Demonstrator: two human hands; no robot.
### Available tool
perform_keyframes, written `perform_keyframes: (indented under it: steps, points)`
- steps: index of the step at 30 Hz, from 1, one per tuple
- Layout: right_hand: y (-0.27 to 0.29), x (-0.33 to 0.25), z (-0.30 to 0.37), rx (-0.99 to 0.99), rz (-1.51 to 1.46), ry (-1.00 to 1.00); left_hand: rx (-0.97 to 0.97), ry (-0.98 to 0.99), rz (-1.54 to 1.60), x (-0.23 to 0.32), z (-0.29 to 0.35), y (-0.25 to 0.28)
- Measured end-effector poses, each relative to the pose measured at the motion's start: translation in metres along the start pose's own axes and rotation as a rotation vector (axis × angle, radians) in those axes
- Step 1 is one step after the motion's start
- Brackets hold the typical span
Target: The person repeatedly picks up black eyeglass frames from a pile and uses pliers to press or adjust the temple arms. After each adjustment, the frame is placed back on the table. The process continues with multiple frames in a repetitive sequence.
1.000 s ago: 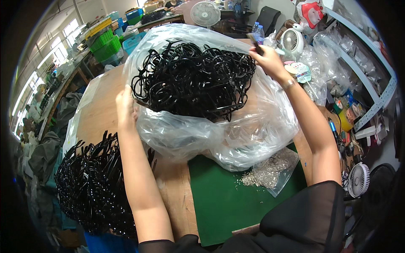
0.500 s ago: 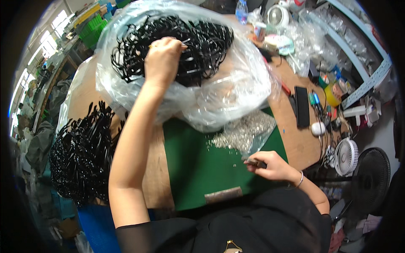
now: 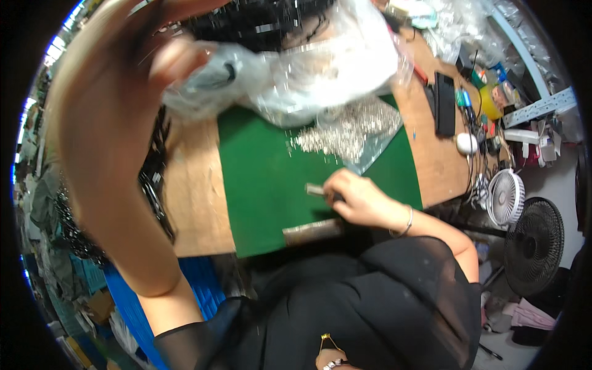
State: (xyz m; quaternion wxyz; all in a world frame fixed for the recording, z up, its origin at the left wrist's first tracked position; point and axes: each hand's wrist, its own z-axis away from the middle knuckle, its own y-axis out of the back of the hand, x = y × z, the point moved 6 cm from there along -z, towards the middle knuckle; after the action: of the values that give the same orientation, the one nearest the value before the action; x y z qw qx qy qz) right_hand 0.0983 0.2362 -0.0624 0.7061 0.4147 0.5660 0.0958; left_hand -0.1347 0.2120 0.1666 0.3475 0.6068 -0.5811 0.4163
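Observation:
My left hand is raised large and close at the upper left, its fingers smeared by motion; whether it holds anything I cannot make out. In my right hand, closed over the green mat, is a dark-handled pair of pliers with its metal tip pointing left. Beyond it, many tiny silver metal pieces spill from a clear bag. Glossy black straps lie in a big clear plastic bag at the far side, partly cut off by the frame.
A flat metallic strip lies at the mat's near edge. More black straps hang at the left, partly behind my forearm. On the right are a black phone, a white mouse, cables and two fans.
My left hand has left the black straps in the big bag and swung up and left, close to the view. My right hand with the pliers has moved left over the mat.

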Motion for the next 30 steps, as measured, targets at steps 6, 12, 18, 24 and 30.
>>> perform_keyframes:
  steps: [6,12,18,24,30]
  points:
    - [-0.008,0.004,-0.039,0.094,0.429,-0.008,0.483,0.291,0.347,-0.049,0.139,-0.032]
    - [-0.013,-0.007,-0.01,0.0,0.339,0.003,0.587,0.54,0.069,-0.104,0.191,-0.045]
    - [0.034,-0.01,-0.032,0.086,0.168,-0.111,0.459,0.438,0.168,-0.129,0.191,-0.065]
    - [-0.002,0.034,-0.047,0.14,0.153,-0.196,0.424,0.367,0.029,-0.134,0.183,-0.077]
    - [-0.01,0.025,-0.058,0.019,0.342,-0.174,0.477,0.436,0.033,-0.145,0.182,-0.077]
